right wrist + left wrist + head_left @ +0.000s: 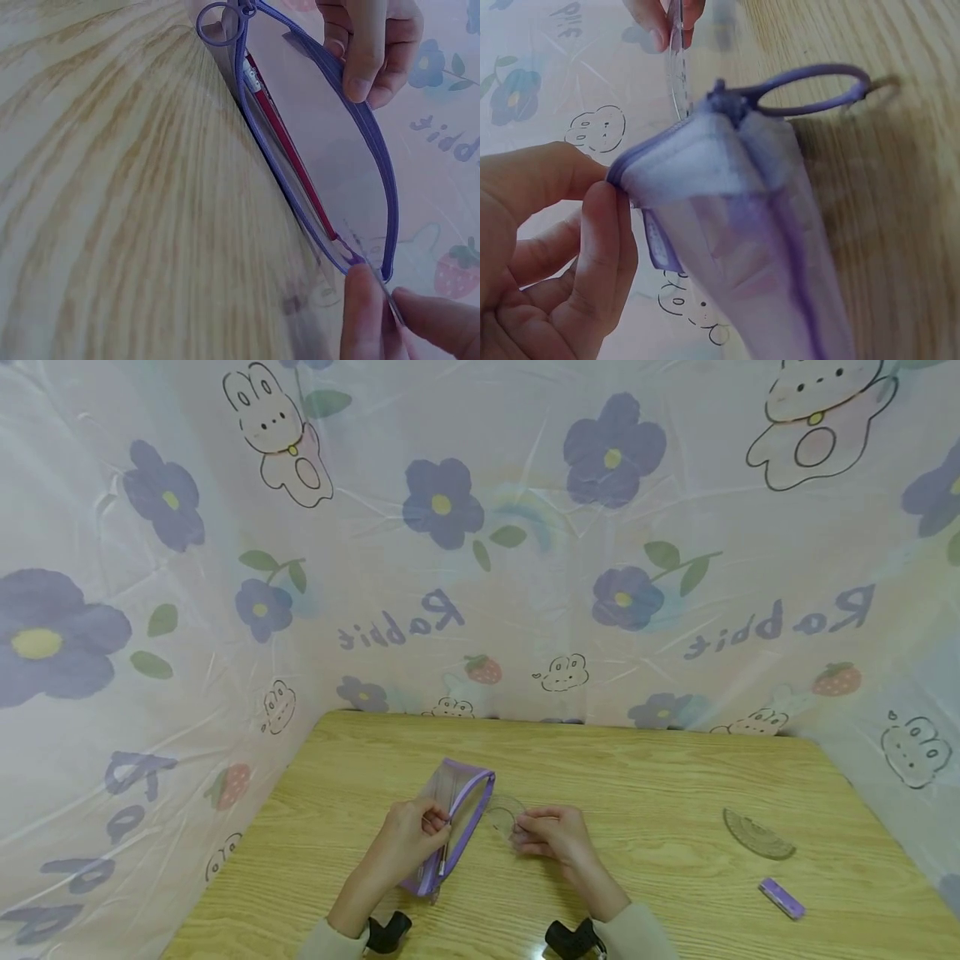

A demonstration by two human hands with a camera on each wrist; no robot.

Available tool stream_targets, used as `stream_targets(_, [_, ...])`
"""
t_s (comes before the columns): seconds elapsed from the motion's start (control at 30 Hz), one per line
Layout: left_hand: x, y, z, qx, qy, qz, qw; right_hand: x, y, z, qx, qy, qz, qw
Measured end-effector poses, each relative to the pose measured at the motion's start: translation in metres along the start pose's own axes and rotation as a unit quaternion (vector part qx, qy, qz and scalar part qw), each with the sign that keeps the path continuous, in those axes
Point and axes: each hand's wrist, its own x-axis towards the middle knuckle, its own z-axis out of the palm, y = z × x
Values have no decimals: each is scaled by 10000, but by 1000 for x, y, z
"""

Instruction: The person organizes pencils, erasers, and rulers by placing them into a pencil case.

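Your left hand (408, 837) is pinching the zippered lip of the purple-trimmed, see-through plastic pouch (375, 142); that grip is closed on the lip only. Your right hand (562, 839) is gripping the flat, curved, clear plastic template (504, 814) between thumb and fingers.

Pouch is sitting on the wood-grain surface (637, 777), long axis running 1 to 7 o'clock in the head view, mouth gaping. Template is sitting at 3 o'clock from it, right at the mouth; can't tell if its edge is crossing the zipper line or sitting just outside.

Red pencil with a white end (289, 154) is lying inside the pouch, running 11 to 5 o'clock in the right wrist view, lower end near the template. Purple ring-shaped zipper pull (223, 24) is hanging at 11 there, well apart from the template.

You're working the template at the mouth, so, my call: be holding that lip up and away to stop the soft wall sagging. Be moving the template edge-on, lined up with the slot, over the pencil. Be watching the zipper teeth; a corner could be snagging there. Be pinching lightly, since thin plastic is probably flexing.
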Motion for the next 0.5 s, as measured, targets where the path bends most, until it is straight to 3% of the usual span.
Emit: stream_targets(0.5, [0, -2, 0, -20, 15, 75, 10000, 6, 3, 8, 175, 157, 26, 9997])
